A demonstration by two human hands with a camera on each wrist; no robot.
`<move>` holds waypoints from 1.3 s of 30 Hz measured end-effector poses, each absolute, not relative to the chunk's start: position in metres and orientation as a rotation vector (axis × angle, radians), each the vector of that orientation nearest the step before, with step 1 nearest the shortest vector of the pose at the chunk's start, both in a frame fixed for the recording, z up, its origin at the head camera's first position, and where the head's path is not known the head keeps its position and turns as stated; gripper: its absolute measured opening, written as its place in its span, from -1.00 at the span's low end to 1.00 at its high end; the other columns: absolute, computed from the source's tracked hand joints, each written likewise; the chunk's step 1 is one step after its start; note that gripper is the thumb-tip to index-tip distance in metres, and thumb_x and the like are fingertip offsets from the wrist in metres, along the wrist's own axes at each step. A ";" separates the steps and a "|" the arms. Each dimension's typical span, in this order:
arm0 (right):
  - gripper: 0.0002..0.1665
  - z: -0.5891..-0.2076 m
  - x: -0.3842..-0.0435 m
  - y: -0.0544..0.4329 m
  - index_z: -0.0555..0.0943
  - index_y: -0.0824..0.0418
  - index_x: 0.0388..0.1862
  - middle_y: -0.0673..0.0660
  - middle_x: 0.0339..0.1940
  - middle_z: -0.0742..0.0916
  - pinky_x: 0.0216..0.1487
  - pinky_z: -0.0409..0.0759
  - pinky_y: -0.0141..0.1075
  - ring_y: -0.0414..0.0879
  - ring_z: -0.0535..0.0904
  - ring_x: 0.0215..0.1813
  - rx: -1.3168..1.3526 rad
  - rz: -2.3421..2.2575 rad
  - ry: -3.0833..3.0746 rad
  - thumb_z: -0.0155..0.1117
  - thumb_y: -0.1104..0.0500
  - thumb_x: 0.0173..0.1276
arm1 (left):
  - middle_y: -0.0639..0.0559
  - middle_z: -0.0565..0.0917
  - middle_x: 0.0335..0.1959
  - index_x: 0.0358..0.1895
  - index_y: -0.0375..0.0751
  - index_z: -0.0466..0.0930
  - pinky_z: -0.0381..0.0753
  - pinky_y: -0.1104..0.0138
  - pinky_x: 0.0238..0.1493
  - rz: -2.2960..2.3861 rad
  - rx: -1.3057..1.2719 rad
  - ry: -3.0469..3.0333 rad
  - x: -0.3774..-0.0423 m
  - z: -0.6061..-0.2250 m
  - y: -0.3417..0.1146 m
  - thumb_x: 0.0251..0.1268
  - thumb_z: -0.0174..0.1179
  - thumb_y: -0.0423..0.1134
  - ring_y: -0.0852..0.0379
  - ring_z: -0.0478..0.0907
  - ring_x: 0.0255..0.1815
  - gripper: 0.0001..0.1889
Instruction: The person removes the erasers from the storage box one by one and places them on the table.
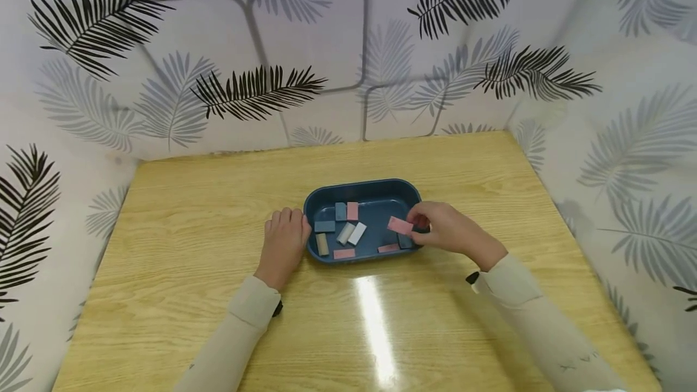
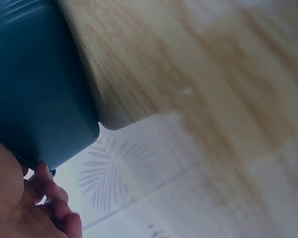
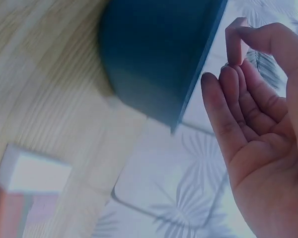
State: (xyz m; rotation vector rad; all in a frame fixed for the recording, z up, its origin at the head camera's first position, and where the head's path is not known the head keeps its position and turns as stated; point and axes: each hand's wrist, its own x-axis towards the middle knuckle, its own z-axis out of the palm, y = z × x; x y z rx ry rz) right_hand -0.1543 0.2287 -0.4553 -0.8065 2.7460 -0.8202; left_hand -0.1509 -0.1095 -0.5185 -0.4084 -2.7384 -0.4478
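An oval dark blue tray (image 1: 370, 201) lies on the table with small blocks in it. My right hand (image 1: 454, 228) is over the tray's right end, pinching a pink rectangular block (image 1: 400, 225). In the right wrist view, fingertips and thumb hold this block (image 3: 234, 42) above the rim. At the tray's left end my left hand (image 1: 283, 244) grips the rim with bent fingers. Its fingertips touch the outer wall in the left wrist view; the thumb's tip is hidden there. Inside the tray are a white block (image 1: 357, 234), a pink block (image 1: 353, 211) and a blue block (image 1: 325, 227).
More blocks lie in the tray, including a tan block (image 1: 322, 244) and a pink block (image 1: 343, 254) along the near wall. The wooden table (image 1: 190, 271) meets a leaf-patterned wall covering (image 1: 337, 65). A blurred white-topped box shape (image 3: 35, 171) appears in the right wrist view.
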 end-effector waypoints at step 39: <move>-0.48 -0.505 -0.133 0.348 0.59 0.43 -0.21 0.30 -0.27 0.66 -0.29 0.49 -0.11 0.10 0.56 -0.26 0.184 -0.894 2.895 0.19 -0.07 0.28 | -0.05 0.31 -0.44 -0.31 -0.25 0.38 0.17 0.20 -0.38 -0.449 -0.401 -2.768 -0.151 -0.520 -0.109 0.43 -0.20 -0.15 -0.03 0.21 -0.38 -0.73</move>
